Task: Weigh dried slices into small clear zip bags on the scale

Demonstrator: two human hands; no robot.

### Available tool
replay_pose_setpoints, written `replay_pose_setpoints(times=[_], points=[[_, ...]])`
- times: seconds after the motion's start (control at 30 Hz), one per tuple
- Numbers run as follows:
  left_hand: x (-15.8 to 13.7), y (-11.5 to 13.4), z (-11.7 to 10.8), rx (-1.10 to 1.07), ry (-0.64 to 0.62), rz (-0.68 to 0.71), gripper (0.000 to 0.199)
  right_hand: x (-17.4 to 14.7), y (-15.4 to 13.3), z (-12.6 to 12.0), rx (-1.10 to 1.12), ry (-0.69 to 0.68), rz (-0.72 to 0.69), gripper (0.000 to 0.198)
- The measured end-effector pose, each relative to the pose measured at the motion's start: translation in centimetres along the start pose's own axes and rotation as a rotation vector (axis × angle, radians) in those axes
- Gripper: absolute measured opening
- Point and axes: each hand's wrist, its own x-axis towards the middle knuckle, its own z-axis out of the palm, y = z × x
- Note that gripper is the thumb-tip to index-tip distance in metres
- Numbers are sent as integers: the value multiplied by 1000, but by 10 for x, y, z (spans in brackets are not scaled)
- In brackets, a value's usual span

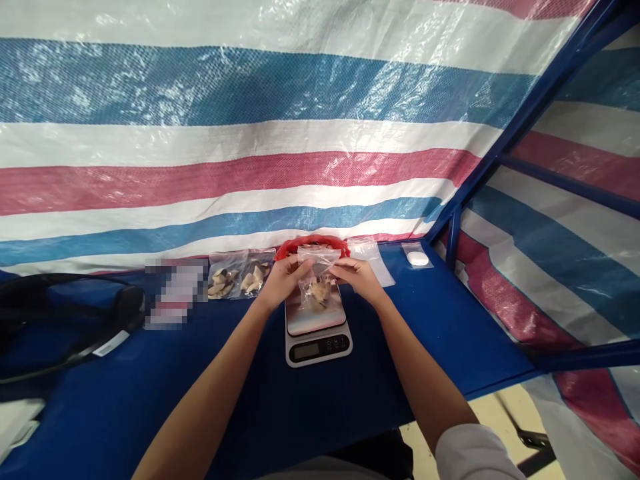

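Note:
Between my two hands is a clear zip bag [321,293] with a few pale brown dried pieces at its bottom. My left hand [286,279] pinches the bag's upper left edge. At the upper right edge, my right hand [358,275] grips it with thumb and fingers. The bag hangs over the plate of a kitchen scale [319,348]; whether it touches the plate I cannot tell. Just behind my hands sits a red bag [314,240], its opening partly hidden by the zip bag.
Left of my hands lie two filled zip bags, one of them a bag of dried pieces [223,283]. Flat clear bags [374,259] and a small packet with a white item [417,259] lie to the right. A black cable-like strap [125,310] is on the blue table [240,400]. Striped sheeting rises behind.

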Motion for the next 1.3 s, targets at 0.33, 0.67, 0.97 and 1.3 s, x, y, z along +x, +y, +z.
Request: replay_pose_setpoints(times=[0.33, 0.67, 0.97, 1.3], points=[[13, -13, -3, -133, 21, -88, 38, 22, -26, -6, 18, -76, -49, 37], [7, -8, -4, -341, 168, -136, 41, 33, -25, -11, -49, -92, -18, 36], [5, -11, -7, -404, 193, -154, 40, 34, -34, -5, -97, -204, -14, 36], [5, -13, -11, -403, 217, -103, 37, 37, -30, -10, -69, -206, 24, 34]])
